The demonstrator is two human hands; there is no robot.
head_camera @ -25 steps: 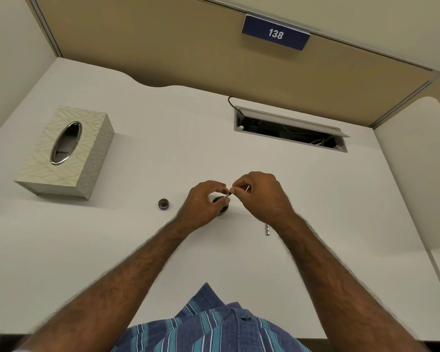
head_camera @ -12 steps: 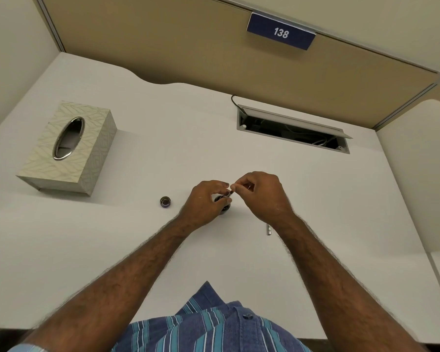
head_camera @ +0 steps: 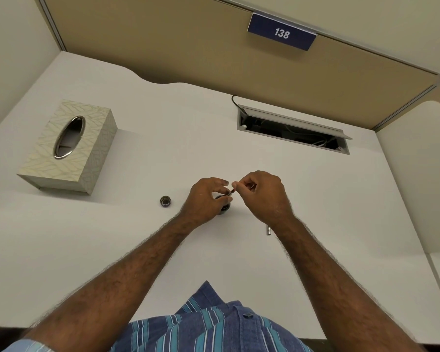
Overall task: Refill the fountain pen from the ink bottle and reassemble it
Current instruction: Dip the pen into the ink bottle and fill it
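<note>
A small dark ink bottle (head_camera: pixel 225 207) stands on the white desk (head_camera: pixel 163 153), mostly hidden under my left hand (head_camera: pixel 206 199), which wraps around it. My right hand (head_camera: pixel 263 193) pinches a thin dark pen part (head_camera: pixel 231 192) between thumb and fingers, tilted down over the bottle's mouth. The bottle's round dark cap (head_camera: pixel 165 201) lies on the desk left of my left hand. A short silver pen piece (head_camera: pixel 268 230) lies on the desk beside my right wrist.
A patterned tissue box (head_camera: pixel 69 148) with an oval metal opening sits at the left. An open cable slot (head_camera: pixel 294 129) with wires is set into the desk at the back right. A beige partition with a blue "138" plate (head_camera: pixel 282 33) closes off the back.
Both hands stay together over the bottle with only slight finger movement. The view has shifted a little.
</note>
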